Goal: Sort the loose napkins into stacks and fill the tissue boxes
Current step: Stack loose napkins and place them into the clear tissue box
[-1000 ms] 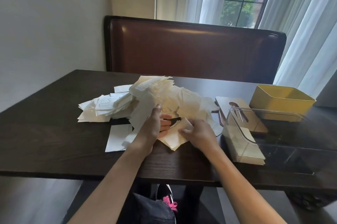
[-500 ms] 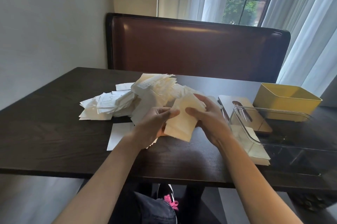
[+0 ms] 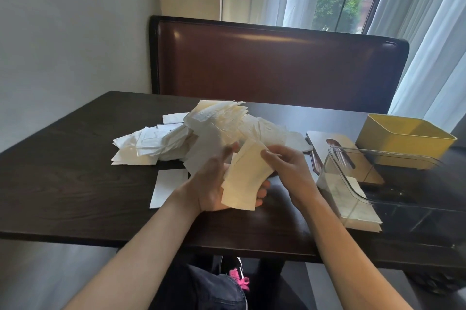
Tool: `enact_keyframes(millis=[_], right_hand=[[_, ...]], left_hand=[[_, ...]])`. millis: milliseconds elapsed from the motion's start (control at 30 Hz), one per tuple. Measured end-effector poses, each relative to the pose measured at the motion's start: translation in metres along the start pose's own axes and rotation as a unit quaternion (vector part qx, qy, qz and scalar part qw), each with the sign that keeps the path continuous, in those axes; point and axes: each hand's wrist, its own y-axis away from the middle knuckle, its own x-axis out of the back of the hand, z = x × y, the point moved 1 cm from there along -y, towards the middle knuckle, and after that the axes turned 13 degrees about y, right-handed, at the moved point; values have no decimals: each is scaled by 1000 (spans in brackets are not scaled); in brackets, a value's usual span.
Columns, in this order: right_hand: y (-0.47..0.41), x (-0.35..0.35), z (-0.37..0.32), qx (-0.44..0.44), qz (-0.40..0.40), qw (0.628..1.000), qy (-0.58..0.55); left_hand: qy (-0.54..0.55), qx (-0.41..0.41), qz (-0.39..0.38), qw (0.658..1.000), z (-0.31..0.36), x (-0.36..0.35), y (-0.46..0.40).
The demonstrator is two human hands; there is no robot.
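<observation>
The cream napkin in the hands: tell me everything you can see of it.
The cream napkin is a soft, pale yellowish paper sheet, apparently folded, held tilted above the table in front of the loose pile. The left hand supports it from beneath, fingers showing past its lower edge; the right hand pinches its upper right edge.

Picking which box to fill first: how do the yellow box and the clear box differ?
The yellow box is opaque, stands farther back and looks empty; the clear box is see-through, nearer, with napkins visible through its left end. Both are open-topped and rest on the dark table.
</observation>
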Motion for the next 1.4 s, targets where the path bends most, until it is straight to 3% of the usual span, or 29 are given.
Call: enact_keyframes(millis=[200, 367, 467, 600, 733, 833, 1000, 1167, 1400], right_hand=[[2, 4, -7, 43, 81, 995, -31], [6, 10, -21, 23, -63, 971, -229], [3, 2, -17, 17, -91, 989, -111], [-2, -5, -8, 56, -37, 988, 136], [-2, -9, -7, 70, -22, 981, 181], [-3, -12, -7, 65, -16, 986, 152], [-8, -16, -10, -6, 76, 993, 88], [-15, -42, -14, 6, 36, 979, 202], [-27, -81, -21, -18, -13, 944, 331]], left_hand=[[34, -12, 22, 999, -2, 0, -2], [58, -36, 32, 997, -2, -2, -3], [48, -32, 35, 998, -3, -5, -4], [32, -3, 3, 999, -4, -2, -2], [17, 2, -39, 999, -5, -1, -1], [17, -11, -45, 999, -5, -3, 3], [106, -92, -26, 990, -2, 11, 18], [162, -165, 7, 973, 16, 32, 39], [193, -182, 79, 961, 37, 55, 50]])
